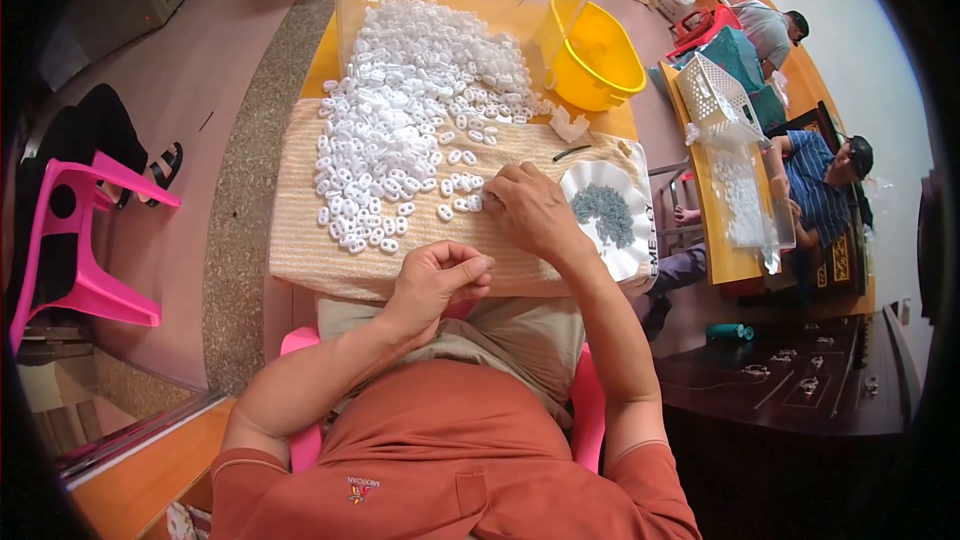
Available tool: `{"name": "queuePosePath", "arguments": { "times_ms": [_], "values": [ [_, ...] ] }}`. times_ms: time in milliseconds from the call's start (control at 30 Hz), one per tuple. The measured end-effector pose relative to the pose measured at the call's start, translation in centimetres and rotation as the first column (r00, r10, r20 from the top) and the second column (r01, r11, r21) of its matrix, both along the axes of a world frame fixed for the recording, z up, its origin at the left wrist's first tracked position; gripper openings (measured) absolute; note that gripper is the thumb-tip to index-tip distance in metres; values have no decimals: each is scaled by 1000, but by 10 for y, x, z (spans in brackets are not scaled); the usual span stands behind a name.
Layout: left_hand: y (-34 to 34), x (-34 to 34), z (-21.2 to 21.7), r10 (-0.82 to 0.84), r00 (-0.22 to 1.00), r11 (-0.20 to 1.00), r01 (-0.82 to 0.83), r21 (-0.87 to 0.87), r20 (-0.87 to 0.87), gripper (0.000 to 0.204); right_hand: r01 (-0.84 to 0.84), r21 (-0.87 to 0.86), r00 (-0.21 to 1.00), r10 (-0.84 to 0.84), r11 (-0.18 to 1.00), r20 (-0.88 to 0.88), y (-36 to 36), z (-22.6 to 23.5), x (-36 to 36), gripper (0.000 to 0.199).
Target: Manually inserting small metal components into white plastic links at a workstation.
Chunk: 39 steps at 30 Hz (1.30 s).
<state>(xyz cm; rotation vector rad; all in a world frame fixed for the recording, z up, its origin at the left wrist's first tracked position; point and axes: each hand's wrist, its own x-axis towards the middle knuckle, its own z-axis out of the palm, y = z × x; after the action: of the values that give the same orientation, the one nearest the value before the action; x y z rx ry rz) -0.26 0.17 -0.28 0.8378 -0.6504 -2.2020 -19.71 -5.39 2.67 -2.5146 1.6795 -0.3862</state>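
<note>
Many small white oval plastic pieces [385, 155], each with two holes, lie heaped on a cream striped towel [300, 240]. My left hand [437, 285] is closed in front of the heap, thumb and forefinger pressed together; anything between them is too small to make out. Over the towel, my right hand [540, 210] points its bent fingers down at a small group of white pieces [462, 183]. Its fingertips are partly hidden, so whether a piece is pinched there is unclear. Right of that hand sits a white fluted dish [572, 178] with small grey-green pieces [606, 215] in it.
A yellow basin [628, 85] stands at the far right of the table, beside crumpled tissue [568, 127] and a short dark stick [572, 153]. Clear plastic sheeting [350, 0] rises behind the heap. A pink chair [85, 250] is left; two people sit at tables on the right.
</note>
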Motion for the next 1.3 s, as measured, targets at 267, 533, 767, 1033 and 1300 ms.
{"name": "queuePosePath", "arguments": {
  "times_ms": [267, 533, 767, 1033, 1300],
  "values": [
    [-1, 1, 0, 15, 1000, 1000, -15, -3, 1, 8, 63, -133, 991, -47, 989, 122, 18, -2, -8, 16],
    [0, 1, 1, 13, 1000, 1000, -13, 1, 7, 9, 28, -31, 981, -21, 999, 195, 22, 7, -19, 17],
    [0, 1, 2, 7, 1000, 1000, -7, 1, 22, 9, 111, -1, 994, -111, 994, 9, 15, 11, -15, 15],
    [-1, 1, 1, 2, 1000, 1000, -2, -2, 11, 9, 86, 21, 995, -85, 996, -59, 12, 10, -17, 16],
    [2, -2, 6, 34, 999, 999, -34, 12, 9, 8, 2, -12, 1000, -2, 1000, 4, 15, 1, 16, 16]
  ]
}}
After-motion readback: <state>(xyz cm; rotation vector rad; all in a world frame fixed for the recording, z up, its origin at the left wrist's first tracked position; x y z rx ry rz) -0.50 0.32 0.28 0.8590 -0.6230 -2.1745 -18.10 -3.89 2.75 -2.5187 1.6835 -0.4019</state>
